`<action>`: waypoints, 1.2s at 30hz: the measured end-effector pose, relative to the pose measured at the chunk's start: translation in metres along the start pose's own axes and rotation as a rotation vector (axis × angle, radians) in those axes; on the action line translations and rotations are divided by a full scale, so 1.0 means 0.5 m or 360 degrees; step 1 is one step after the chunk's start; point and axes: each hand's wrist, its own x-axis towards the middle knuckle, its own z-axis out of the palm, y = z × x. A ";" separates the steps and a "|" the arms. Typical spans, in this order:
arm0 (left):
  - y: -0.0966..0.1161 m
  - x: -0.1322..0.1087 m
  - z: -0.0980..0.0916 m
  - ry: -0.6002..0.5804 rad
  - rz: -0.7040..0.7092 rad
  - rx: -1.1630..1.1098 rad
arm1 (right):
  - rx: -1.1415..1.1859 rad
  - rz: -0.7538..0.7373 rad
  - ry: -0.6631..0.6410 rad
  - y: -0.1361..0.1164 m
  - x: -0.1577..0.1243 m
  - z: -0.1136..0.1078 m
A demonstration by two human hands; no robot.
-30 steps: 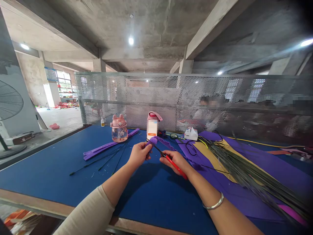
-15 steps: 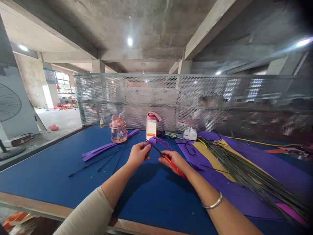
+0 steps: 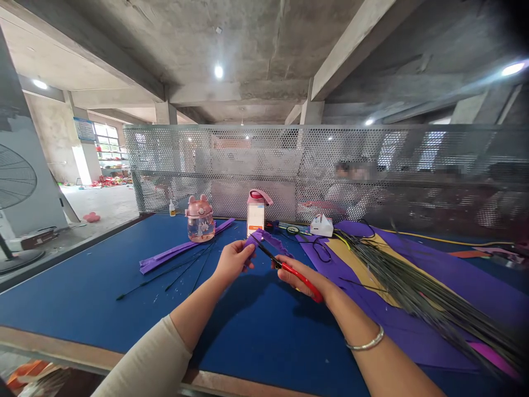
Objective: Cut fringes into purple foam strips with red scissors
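Perforated metal panel (image 3: 254, 160) stands behind the blue table (image 3: 103, 298). Left hand (image 3: 233, 260) pinches a purple strip (image 3: 270, 241), held above the table before an upright phone (image 3: 255, 214). Right hand (image 3: 306, 269) grips red-handled scissors (image 3: 294, 271), blades at the strip. Green stems (image 3: 397, 270) lie to the right

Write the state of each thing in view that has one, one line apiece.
Left grip, closed on purple strip
Right grip, closed on scissors
Scissors, at the strip; whether open is unclear
Phone, upright, screen lit
Eared bottle, upright, lid on
Strapped bottle, upright behind phone
Small bottle, upright
Ceiling lights, on
Stems, lying in a loose bundle
Fan, unclear whether running
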 end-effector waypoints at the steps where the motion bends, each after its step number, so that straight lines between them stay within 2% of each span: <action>1: 0.001 -0.001 0.001 0.0004 0.0000 -0.0007 | -0.0006 -0.0005 -0.0005 -0.002 -0.001 -0.001; 15: 0.008 -0.008 0.008 -0.0053 -0.0061 -0.0058 | -0.0050 -0.0112 0.0056 -0.001 0.002 0.008; 20: 0.006 -0.006 0.005 -0.0074 -0.0051 -0.0034 | -0.0119 -0.0154 0.0150 -0.006 0.006 0.013; 36: 0.008 -0.003 0.002 -0.0058 -0.0067 -0.0054 | -0.0082 0.0020 0.0284 0.000 0.016 0.022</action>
